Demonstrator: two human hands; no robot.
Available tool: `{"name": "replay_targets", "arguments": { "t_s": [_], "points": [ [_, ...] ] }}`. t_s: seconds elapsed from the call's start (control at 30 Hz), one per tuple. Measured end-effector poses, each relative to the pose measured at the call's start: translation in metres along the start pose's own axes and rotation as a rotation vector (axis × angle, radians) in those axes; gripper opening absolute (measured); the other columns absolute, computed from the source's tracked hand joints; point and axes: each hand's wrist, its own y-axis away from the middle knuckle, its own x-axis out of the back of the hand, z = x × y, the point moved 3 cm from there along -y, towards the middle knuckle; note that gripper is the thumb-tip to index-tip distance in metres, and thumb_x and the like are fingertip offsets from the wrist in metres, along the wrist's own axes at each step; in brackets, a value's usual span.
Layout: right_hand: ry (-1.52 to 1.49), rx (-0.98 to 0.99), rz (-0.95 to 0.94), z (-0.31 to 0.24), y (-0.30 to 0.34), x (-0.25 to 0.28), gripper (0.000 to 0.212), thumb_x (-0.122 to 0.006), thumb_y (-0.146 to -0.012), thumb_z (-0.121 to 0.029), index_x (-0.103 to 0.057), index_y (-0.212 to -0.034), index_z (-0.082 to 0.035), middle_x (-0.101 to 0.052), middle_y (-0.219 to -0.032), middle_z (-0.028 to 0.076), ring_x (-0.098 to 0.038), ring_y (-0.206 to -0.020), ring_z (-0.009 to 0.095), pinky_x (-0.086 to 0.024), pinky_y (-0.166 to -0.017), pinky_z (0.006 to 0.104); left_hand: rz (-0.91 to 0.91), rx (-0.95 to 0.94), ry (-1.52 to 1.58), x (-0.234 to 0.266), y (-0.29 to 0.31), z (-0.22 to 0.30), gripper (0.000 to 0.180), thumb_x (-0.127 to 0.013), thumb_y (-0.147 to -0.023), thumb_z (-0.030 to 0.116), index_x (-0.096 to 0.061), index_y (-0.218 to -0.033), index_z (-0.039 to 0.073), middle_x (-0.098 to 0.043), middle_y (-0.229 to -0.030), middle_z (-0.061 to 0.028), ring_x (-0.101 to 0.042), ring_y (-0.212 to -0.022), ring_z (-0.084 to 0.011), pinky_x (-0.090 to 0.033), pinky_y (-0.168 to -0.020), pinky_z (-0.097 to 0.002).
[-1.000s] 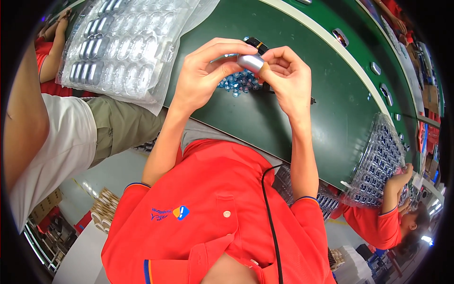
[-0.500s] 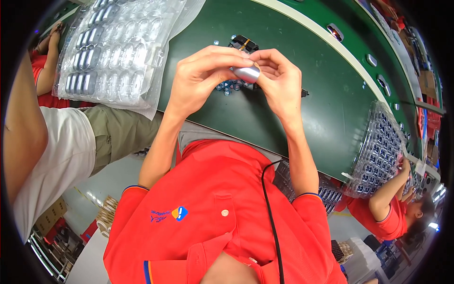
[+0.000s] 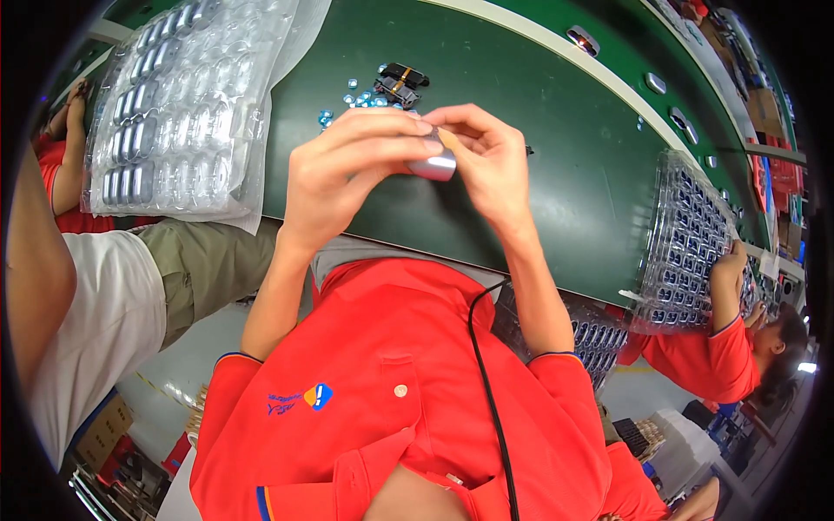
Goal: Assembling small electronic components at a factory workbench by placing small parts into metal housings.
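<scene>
Both hands meet over the green table (image 3: pixel 578 200) around a small, glossy silver-grey rounded casing (image 3: pixel 436 168). My left hand (image 3: pixel 334 169) is closed on its left side, with the fingers laid across the top. At the opposite side, my right hand (image 3: pixel 493 169) pinches the casing's upper edge between thumb and fingers. The fingers hide much of the casing, and its inside does not show. Just beyond the hands lie black parts with an orange strip (image 3: pixel 400 85) and several small blue-and-white pieces (image 3: pixel 352 99).
A clear plastic blister tray (image 3: pixel 187 165), partly filled with silver casings, stands at the left beside a person in a white shirt. Filled trays (image 3: pixel 686 247) sit at the right, where another person's hand (image 3: pixel 728 271) touches one. Silver devices (image 3: pixel 683 126) lie beyond a pale rail (image 3: pixel 556 36).
My hands have drawn the casing slightly nearer and turned it, so its smooth face points more toward me. The whole view has shifted, and the right-hand person's arm has moved at the tray.
</scene>
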Motion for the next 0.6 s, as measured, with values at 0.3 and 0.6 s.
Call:
{"name": "replay_targets", "arguments": {
  "t_s": [0.3,0.6],
  "points": [
    [1.129,0.279,0.095,-0.023,0.018,0.091,0.026,-0.066,-0.089,-0.005,-0.068,-0.115,-0.003,-0.07,-0.107,0.011,-0.067,-0.093,0.02,-0.053,-0.082,0.032,0.14,0.326,0.324,0.005,-0.004,-0.036,0.034,-0.061,-0.083,-0.015,-0.071,-0.113,-0.001,-0.066,-0.116,-0.0129,-0.064,-0.106,-0.02,-0.058,-0.085,-0.0296],
    [0.91,0.068,0.1,-0.016,0.014,0.1,0.022,-0.069,-0.086,-0.008,-0.064,-0.107,-0.003,-0.066,-0.1,0.013,-0.064,-0.092,0.027,-0.051,-0.081,0.0339,0.154,0.332,0.311,-0.03,-0.014,-0.052,0.035,-0.064,-0.083,-0.013,-0.069,-0.115,-0.002,-0.066,-0.116,-0.0121,-0.063,-0.106,-0.0197,-0.052,-0.092,-0.0305]
  ]
}}
